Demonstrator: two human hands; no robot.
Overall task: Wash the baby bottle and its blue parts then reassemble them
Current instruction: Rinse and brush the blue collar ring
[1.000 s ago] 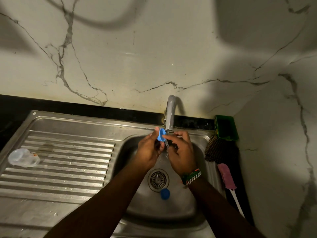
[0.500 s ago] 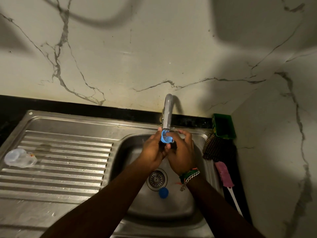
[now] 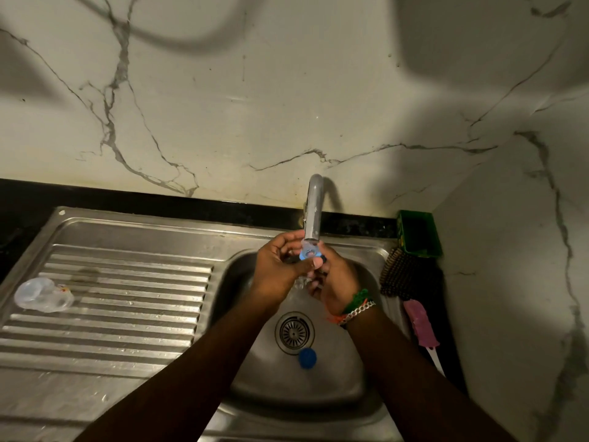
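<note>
White marble-look wall panels with grey veins rise behind a stainless steel sink point(image 3: 134, 231) set in a dark bench. At the far left, on the ribbed steel draining board, the clear plastic baby bottle point(image 3: 41, 295) lies on its side, smooth and rounded, with a small coloured print on its wall.

Moving right, over the round basin, the left hand point(image 3: 280, 269) curls its fingers and thumb around a small blue part point(image 3: 308, 254), a ring-shaped piece with a pale, see-through centre, held directly under the mouth of the curved grey metal tap point(image 3: 314, 212). The right hand point(image 3: 334, 279) meets it from the other side, fingers curled against the same piece; a beaded green and orange band and a silver chain sit on that wrist. Water appears to run over the piece, though the stream is hard to make out.

Below the hands, a second blue part point(image 3: 307, 357), round and cap-like, rests on the basin floor just beside the slotted metal drain point(image 3: 294, 332).

Further right, a dark bristled scrubber point(image 3: 401, 275), a pink-handled brush point(image 3: 420, 323) and a green plastic holder point(image 3: 417, 232) sit along the sink edge.

The step in hand looks like rinsing one blue part. Next, probably, this wet, slippery piece needs setting down securely, then the cap by the drain wants picking up.
</note>
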